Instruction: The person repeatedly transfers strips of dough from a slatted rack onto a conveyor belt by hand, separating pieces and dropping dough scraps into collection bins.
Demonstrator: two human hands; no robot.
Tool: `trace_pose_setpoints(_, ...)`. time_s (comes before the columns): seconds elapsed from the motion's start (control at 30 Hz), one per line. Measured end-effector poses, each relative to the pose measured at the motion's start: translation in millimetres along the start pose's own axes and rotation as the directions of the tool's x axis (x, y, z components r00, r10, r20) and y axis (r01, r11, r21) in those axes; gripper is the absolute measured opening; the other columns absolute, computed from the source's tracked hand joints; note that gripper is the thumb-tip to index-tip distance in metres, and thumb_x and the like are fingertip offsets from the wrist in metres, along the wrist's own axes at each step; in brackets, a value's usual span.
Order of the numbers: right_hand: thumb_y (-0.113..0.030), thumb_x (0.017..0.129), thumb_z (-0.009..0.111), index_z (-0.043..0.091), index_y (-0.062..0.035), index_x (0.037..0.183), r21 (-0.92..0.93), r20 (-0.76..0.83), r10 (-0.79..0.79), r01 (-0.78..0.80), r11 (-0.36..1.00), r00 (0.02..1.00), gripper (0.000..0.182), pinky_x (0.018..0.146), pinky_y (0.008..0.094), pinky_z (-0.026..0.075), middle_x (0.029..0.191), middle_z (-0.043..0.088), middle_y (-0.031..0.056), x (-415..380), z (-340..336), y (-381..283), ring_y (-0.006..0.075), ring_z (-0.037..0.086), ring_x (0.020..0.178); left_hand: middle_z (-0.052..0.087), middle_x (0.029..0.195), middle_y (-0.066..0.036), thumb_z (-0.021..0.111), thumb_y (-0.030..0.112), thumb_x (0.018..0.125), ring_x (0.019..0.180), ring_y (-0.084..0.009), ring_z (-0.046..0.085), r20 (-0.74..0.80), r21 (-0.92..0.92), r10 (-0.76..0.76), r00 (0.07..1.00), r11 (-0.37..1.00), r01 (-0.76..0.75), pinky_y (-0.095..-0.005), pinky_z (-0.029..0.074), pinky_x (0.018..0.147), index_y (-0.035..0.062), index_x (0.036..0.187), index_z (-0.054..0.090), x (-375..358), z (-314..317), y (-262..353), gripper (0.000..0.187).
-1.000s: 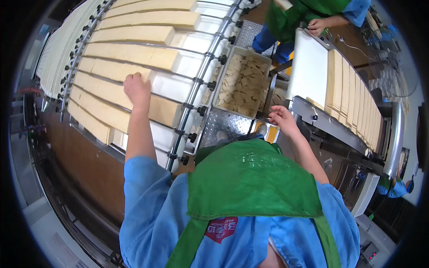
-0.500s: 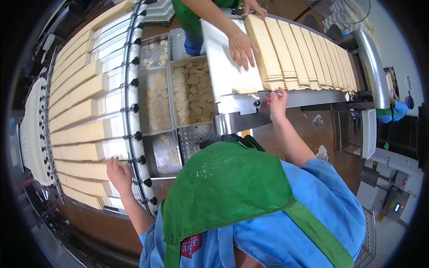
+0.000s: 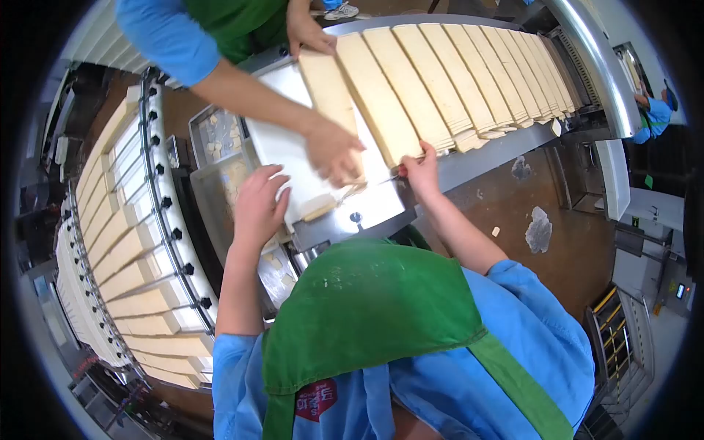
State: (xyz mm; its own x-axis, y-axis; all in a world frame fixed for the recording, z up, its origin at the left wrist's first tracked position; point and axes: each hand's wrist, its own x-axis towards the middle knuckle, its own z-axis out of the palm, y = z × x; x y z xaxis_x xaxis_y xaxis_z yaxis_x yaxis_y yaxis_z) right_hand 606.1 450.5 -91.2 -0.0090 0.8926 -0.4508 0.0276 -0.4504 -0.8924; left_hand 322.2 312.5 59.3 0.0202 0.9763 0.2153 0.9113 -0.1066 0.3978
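My right hand (image 3: 423, 173) is closed around a small red-handled tool (image 3: 402, 171) at the near end of the stacked pale, flat sheets (image 3: 381, 99). A thin metal part seems to reach left from it. My left hand (image 3: 257, 205), fingers apart and empty, hovers by the left edge of the white work surface (image 3: 282, 154). A co-worker's blurred hand (image 3: 334, 150) lies on a separate stack of sheets (image 3: 328, 88), while their other hand (image 3: 309, 33) touches its far end. A loose strip (image 3: 318, 207) rests near the surface's front edge.
On the left stands a conveyor rack (image 3: 165, 202) with black knobs, carrying rows of pale stacks (image 3: 128, 253). Bins with broken pieces (image 3: 220, 136) sit between it and the work surface. A rounded metal machine housing (image 3: 598, 66) closes off the right end.
My view has turned right. My left hand has left the conveyor rack for the work surface. The co-worker's hand is now on a stack that has come apart leftward from the row.
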Motion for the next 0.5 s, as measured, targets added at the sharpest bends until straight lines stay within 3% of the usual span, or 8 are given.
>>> trace_pose_setpoints(0.1, -0.002, 0.082, 0.059, 0.027, 0.0038, 0.136, -0.085, 0.052, -0.092, 0.096, 0.992, 0.994, 0.063, 0.055, 0.0267, 0.049, 0.081, 0.058, 0.0103, 10.8, -8.5, 22.7, 0.0157, 0.059, 0.064, 0.061, 0.111, -0.013, 0.066, 0.010, 0.080, 0.105, -0.0335, 0.057, 0.057, -0.177, 0.069, 0.996, 0.983, -0.058, -0.0402, 0.046, 0.091, 0.0042, 0.100, 0.063, 72.8, 25.6, 20.8, 0.021)
trace_pose_setpoints(0.17, -0.005, 0.083, 0.060, 0.029, 0.0036, 0.136, -0.042, 0.117, -0.018, 0.023, 0.999, 0.993, 0.062, 0.064, 0.0281, 0.050, 0.078, 0.059, 0.0090, -1.2, -11.3, 2.3, 0.0167, 0.059, 0.068, 0.061, 0.112, -0.014, 0.065, 0.011, 0.081, 0.106, -0.0335, 0.056, 0.055, -0.222, 0.126, 0.990, 0.969, -0.112, -0.0404, 0.045, 0.092, 0.0039, 0.102, 0.063, 111.9, 61.4, 12.2, 0.022)
trace_pose_setpoints(0.23, -0.008, 0.083, 0.061, 0.030, 0.0031, 0.135, -0.145, 0.109, -0.100, 0.115, 0.983, 0.989, 0.061, 0.067, 0.0300, 0.050, 0.076, 0.058, 0.0091, 3.9, -12.9, 17.4, 0.0176, 0.059, 0.070, 0.060, 0.112, -0.015, 0.066, 0.011, 0.080, 0.106, -0.0336, 0.056, 0.088, -0.244, 0.114, 0.990, 0.966, -0.090, -0.0407, 0.045, 0.093, 0.0029, 0.103, 0.062, 155.6, 92.6, 9.5, 0.024)
trace_pose_setpoints(0.27, -0.007, 0.085, 0.060, 0.029, 0.0027, 0.136, -0.198, 0.126, -0.129, 0.152, 0.968, 0.984, 0.061, 0.064, 0.0271, 0.049, 0.076, 0.057, 0.0075, 5.3, -15.2, 24.1, 0.0148, 0.058, 0.068, 0.060, 0.112, -0.015, 0.066, 0.011, 0.080, 0.106, -0.0337, 0.056, 0.104, -0.256, 0.109, 0.989, 0.963, -0.079, -0.0408, 0.045, 0.093, 0.0024, 0.103, 0.062, 177.4, 106.5, 7.2, 0.025)
trace_pose_setpoints(0.37, -0.009, 0.086, 0.061, 0.030, 0.0024, 0.136, -0.251, 0.155, -0.131, 0.167, 0.954, 0.979, 0.060, 0.064, 0.0251, 0.047, 0.078, 0.056, 0.0054, 0.8, -18.5, 19.6, 0.0120, 0.055, 0.068, 0.060, 0.111, -0.016, 0.066, 0.014, 0.080, 0.107, -0.0341, 0.055, 0.055, -0.087, 0.047, 0.997, 0.995, -0.042, -0.0402, 0.044, 0.095, -0.0002, 0.106, 0.061, 242.1, 147.1, -7.4, 0.030)
trace_pose_setpoints(0.43, -0.009, 0.086, 0.061, 0.030, 0.0025, 0.137, -0.258, 0.162, -0.083, 0.124, 0.958, 0.983, 0.060, 0.066, 0.0248, 0.046, 0.080, 0.054, 0.0053, -2.7, -18.6, 6.6, 0.0114, 0.053, 0.070, 0.058, 0.116, -0.018, 0.067, 0.023, 0.080, 0.110, -0.0356, 0.053, 0.072, 0.128, -0.067, 0.995, 0.990, 0.057, -0.0417, 0.043, 0.097, -0.0010, 0.111, 0.058, 284.8, 161.8, -15.1, 0.040)
trace_pose_setpoints(0.5, -0.008, 0.085, 0.062, 0.030, 0.0017, 0.137, -0.179, 0.159, -0.077, 0.106, 0.978, 0.984, 0.062, 0.065, 0.0240, 0.045, 0.081, 0.053, 0.0043, -4.7, -17.5, 9.7, 0.0101, 0.051, 0.072, 0.055, 0.121, -0.018, 0.068, 0.030, 0.079, 0.115, -0.0351, 0.050, 0.037, 0.243, -0.142, 0.989, 0.961, 0.129, -0.0430, 0.042, 0.098, -0.0014, 0.117, 0.055, 307.5, 175.3, -25.9, 0.051)
